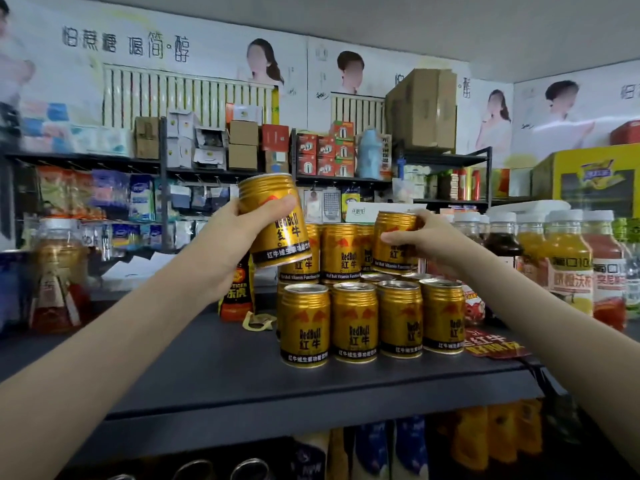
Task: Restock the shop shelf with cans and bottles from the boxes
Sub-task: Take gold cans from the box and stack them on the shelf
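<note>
Gold cans (353, 320) already stand two tiers high on the shelf (214, 375). Left hand (221, 244) fingers clamp a tilted can (273, 220) aloft; right hand (426, 244) fingers clamp another (393, 242) onto the upper tier. Boxes unseen.

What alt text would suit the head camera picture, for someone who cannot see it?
A person's left hand grips a tilted gold Red Bull can in the air, while the right hand holds a second can at the upper tier of stacked cans on a dark shop shelf. Juice bottles stand to the right.
</note>
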### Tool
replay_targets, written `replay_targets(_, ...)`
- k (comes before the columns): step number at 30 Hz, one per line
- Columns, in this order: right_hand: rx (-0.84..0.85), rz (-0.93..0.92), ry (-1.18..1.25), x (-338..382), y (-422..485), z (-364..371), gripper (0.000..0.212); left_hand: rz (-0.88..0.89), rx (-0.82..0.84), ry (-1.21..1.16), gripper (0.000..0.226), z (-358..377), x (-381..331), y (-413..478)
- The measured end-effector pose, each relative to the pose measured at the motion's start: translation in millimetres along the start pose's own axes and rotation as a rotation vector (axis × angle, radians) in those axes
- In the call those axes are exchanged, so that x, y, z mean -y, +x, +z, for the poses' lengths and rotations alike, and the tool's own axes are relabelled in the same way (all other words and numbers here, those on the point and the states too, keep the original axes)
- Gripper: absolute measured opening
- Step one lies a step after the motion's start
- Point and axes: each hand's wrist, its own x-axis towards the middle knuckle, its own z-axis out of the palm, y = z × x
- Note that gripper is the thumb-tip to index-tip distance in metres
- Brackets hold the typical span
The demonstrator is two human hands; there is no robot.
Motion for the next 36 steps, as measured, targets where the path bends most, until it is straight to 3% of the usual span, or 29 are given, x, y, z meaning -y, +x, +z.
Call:
replay_targets(7, 0.141, -0.013, 0.02, -15.8, 21.6, -1.0, 0.075, -0.038, -0.068, 0.004, 0.035, 10.1, 2.8, 1.9)
replay_targets(12, 0.212, -0.042, 0.008, -25.7, 32.5, 3.1, 0.073, -0.051, -0.106, 0.024, 0.049, 19.1, 7.9, 4.0)
replay_targets(20, 0.213, -0.101, -0.356, -23.1, 33.7, -7.2, 0.093, -0.037, -0.106, 0.05, 0.05, 36.7, 10.6, 8.4)
replay_targets(22, 0.124, -0.233, -0.434, -13.3, 23.7, -8.6, 0.09, -0.03, -0.083, 0.094, 0.049, 42.5, 10.7, 9.9)
replay_targets(24, 0.112, -0.343, -0.31, 2.5, 8.0, -10.7, 0.081, -0.017, -0.028, 0.14, 0.051, 51.9, 9.5, 11.4)
replay_targets(26, 0.299, -0.341, -0.127, 17.4, -8.2, -12.6, 0.076, 0.009, 0.035, 0.179, 0.053, 67.5, 6.6, 11.8)
replay_targets(29, 0.535, -0.302, -0.064, 26.6, -26.0, -13.3, 0.082, 0.051, 0.084, 0.215, 0.06, 97.6, 3.6, 15.7)
replay_targets(34, 0.479, -0.258, -0.012, 22.0, -34.5, -36.5, 0.055, 0.099, 0.179, 0.26, 0.045, 131.7, 3.4, 30.8)
replay_targets(36, 0.442, -0.253, -0.018, 17.4, -35.8, -47.3, 0.05, 0.146, 0.235, 0.466, 0.061, 136.5, 3.1, 37.7)
